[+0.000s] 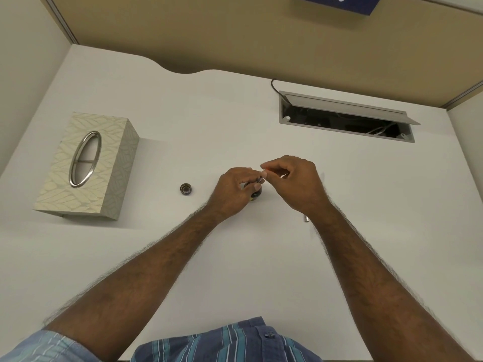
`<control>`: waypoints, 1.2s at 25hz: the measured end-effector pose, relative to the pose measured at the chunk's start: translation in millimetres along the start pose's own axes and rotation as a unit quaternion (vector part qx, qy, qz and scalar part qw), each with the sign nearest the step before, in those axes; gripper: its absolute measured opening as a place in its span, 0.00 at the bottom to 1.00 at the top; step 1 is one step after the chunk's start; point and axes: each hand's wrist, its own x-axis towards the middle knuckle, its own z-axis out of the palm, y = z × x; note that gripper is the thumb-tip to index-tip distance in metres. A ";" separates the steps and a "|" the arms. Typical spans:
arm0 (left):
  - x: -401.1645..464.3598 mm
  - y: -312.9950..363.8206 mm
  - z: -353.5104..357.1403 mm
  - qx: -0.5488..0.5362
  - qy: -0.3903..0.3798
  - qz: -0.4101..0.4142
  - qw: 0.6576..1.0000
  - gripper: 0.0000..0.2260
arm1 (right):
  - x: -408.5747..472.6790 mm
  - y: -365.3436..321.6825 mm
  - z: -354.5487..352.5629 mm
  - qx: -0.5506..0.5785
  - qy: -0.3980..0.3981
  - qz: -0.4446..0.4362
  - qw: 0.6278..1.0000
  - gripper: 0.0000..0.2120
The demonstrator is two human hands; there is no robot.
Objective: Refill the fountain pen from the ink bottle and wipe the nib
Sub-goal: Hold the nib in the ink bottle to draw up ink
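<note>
Steadying the bottle (254, 193) at mid-desk with the left hand (234, 190), the right hand (290, 182) pinching something small above it, probably the pen, should keep vertical and work slowly.

The counter (235, 121) is plain white. Far to the left of the grip sits a cream tissue box (86, 165) with a leaf pattern and a shiny silver ring on top. The small cap (186, 189) just left of the grip is dark. The bottle (255, 195) under the grip looks dark. The shirt (224, 343) has blue and teal stripes with thin white lines.
</note>
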 end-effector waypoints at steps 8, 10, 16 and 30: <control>0.7 -1.4 0.2 0.005 -0.005 -0.003 1.000 0.05 | 2.2 -1.3 1.1 0.014 0.024 0.036 0.999 0.05; 0.9 -1.9 0.4 0.008 0.001 -0.001 1.000 0.06 | 0.6 -1.6 -0.3 0.012 0.015 0.010 1.000 0.06; 0.9 -2.0 1.0 0.014 -0.006 0.001 1.000 0.05 | 3.3 -0.2 0.5 -0.001 0.030 0.041 0.999 0.05; 0.8 0.2 0.1 0.019 0.001 0.000 1.000 0.04 | 2.0 0.6 1.2 0.010 0.035 0.050 0.998 0.06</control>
